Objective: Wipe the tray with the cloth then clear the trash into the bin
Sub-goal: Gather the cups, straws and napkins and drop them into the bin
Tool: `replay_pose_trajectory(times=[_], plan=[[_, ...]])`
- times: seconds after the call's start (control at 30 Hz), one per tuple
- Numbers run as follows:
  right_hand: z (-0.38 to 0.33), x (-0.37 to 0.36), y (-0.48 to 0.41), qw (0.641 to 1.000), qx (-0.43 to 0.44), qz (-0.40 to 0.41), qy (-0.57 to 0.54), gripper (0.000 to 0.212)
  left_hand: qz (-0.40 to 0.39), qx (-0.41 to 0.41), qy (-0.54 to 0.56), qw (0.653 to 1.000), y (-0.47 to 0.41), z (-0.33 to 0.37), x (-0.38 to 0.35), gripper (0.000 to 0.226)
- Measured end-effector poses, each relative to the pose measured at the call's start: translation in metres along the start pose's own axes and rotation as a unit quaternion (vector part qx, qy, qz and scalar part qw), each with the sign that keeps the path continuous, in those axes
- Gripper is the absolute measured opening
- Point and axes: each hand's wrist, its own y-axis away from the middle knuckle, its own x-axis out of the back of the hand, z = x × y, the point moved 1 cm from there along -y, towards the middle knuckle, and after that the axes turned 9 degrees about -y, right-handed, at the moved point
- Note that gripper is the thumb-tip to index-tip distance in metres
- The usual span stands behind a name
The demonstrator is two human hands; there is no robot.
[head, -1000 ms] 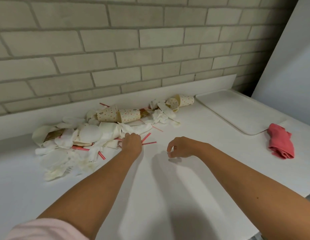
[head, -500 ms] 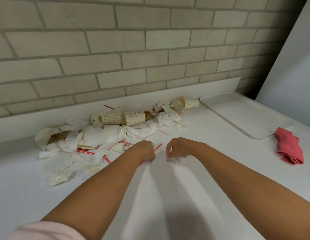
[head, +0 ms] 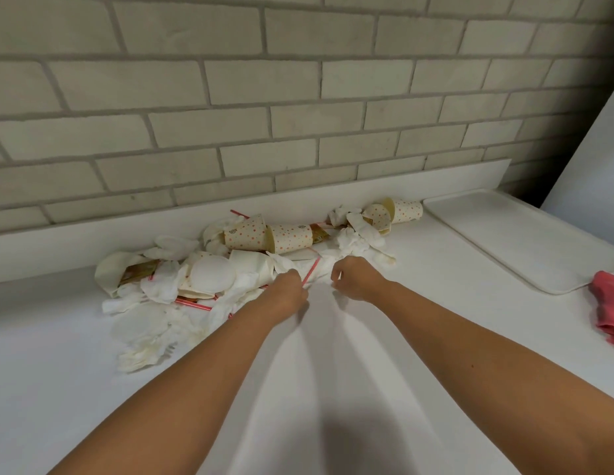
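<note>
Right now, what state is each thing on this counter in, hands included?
left hand, gripping the red straw.
right hand, fingers curled; unclear whether it holds anything.
paper cups, tipped on their sides.
napkins, crumpled in the pile.
tray, flat on the counter.
cloth, crumpled beside the tray, untouched.

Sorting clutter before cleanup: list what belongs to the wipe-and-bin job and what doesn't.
Job: white rectangular plastic tray; crumpled pink cloth; spotted paper cups; crumpled white napkins; red plastic straw, gripped by the left hand.
Not job: grey brick wall; white countertop.
</note>
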Motion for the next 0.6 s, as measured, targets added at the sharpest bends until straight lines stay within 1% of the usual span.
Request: replay_pose_trajectory(times=[0.03, 0.1, 0.2, 0.27, 0.3, 0.33, 0.43, 0.5, 0.6], plan=[[-0.004, -0.005, -0.005, 1.000, 0.008, 0.010, -0.010, 0.028, 0.013, -0.003, 0.033, 0.999, -0.001, -0.006, 0.005, 0.018], [-0.014, -0.015, -0.015, 0.999, 0.037, 0.006, -0.015, 0.043, 0.042, -0.004, 0.091, 0.995, -0.003, -0.020, 0.016, 0.011], [-0.026, -0.035, -0.030, 0.995, 0.068, -0.041, 0.062, 0.078, 0.079, -0.002, 0.182, 0.980, -0.009, -0.039, 0.029, 0.023], [-0.031, -0.045, -0.035, 0.987, 0.074, -0.073, 0.121, 0.090, 0.096, 0.000, 0.241, 0.966, -0.011, -0.050, 0.035, 0.026], [-0.032, -0.049, -0.037, 0.983, 0.080, -0.080, 0.146, 0.091, 0.105, 0.006, 0.263, 0.959, -0.012, -0.055, 0.037, 0.025], [-0.032, -0.052, -0.038, 0.981, 0.085, -0.080, 0.157, 0.085, 0.115, 0.012, 0.281, 0.953, -0.014, -0.061, 0.039, 0.024], [-0.030, -0.055, -0.042, 0.986, 0.093, -0.053, 0.126, 0.051, 0.147, 0.036, 0.319, 0.936, -0.019, -0.078, 0.041, 0.023], [-0.028, -0.053, -0.044, 0.985, 0.103, -0.049, 0.131, 0.041, 0.162, 0.053, 0.326, 0.930, -0.021, -0.086, 0.041, 0.023], [-0.029, -0.044, -0.038, 0.979, 0.136, -0.049, 0.144, 0.032, 0.178, 0.055, 0.331, 0.925, -0.021, -0.093, 0.041, 0.020]])
